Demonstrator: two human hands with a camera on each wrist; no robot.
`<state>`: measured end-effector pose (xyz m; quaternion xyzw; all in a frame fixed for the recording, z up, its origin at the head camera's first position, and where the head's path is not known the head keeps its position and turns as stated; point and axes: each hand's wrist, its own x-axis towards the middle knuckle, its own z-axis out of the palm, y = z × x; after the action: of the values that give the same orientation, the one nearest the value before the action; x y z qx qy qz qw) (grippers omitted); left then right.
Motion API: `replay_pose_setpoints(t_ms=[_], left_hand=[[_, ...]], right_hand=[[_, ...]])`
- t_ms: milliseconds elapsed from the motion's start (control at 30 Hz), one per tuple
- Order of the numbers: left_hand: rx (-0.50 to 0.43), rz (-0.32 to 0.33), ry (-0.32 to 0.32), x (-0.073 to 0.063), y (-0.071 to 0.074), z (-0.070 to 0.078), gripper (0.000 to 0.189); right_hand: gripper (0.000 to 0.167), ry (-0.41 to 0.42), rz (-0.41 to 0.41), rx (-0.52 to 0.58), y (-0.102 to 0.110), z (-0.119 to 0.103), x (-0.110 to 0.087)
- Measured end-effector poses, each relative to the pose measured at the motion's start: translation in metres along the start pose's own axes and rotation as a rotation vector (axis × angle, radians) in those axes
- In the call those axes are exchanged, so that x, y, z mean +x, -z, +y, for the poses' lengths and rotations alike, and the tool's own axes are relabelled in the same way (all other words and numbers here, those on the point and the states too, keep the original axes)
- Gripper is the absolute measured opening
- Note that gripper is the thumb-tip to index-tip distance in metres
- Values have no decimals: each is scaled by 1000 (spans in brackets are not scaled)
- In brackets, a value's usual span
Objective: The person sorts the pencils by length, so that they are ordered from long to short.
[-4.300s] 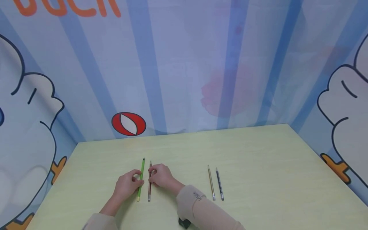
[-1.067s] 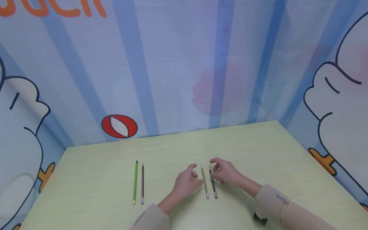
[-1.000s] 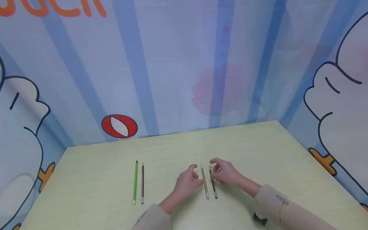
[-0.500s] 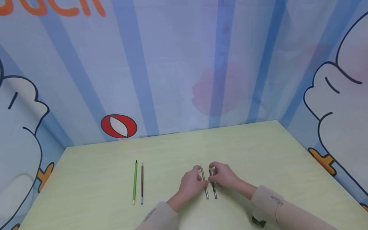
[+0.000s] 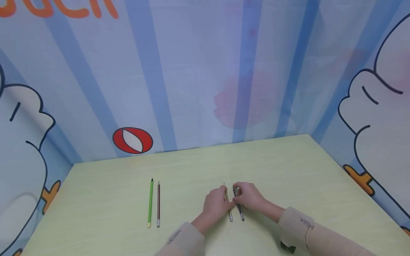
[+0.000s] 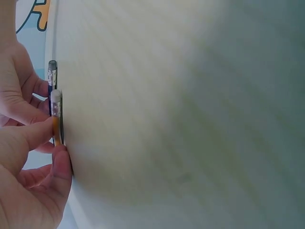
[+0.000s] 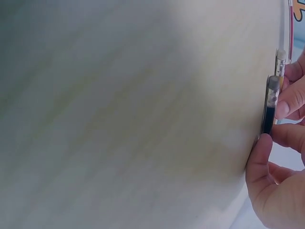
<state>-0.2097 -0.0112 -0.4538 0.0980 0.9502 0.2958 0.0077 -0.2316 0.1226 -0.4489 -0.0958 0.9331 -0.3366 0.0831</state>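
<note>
My left hand (image 5: 216,203) pinches a yellow-gold pencil (image 5: 230,215) between thumb and fingers, its eraser end toward me. Beside it my right hand (image 5: 251,196) pinches a dark blue-black pencil (image 5: 241,213), which leans slightly from the other. In the left wrist view the yellow pencil's white eraser (image 6: 56,94) shows past the fingers. The dark pencil's grey eraser (image 7: 273,82) stands out in the right wrist view. Both pencils lie close over the table, their middles partly hidden by fingers, and the hands nearly meet between them.
Left of the hands, a green pencil (image 5: 150,203) and a dark red pencil (image 5: 158,204) lie side by side on the pale table (image 5: 105,199). A small black object (image 5: 288,247) sits under the right sleeve. A printed backdrop (image 5: 198,71) stands behind the table.
Earlier both hands were at the green and dark red pencils; they have moved right to the other pair. In the last second the fingers closed on these, and the dark pencil's eraser end shifted slightly right.
</note>
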Motion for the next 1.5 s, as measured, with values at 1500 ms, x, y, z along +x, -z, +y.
replay_pose_setpoints(t_ms=[1500], left_hand=[[-239,-62,115,-1,5,-2,30]], right_hand=[[33,-47,47,157,2,1,-1]])
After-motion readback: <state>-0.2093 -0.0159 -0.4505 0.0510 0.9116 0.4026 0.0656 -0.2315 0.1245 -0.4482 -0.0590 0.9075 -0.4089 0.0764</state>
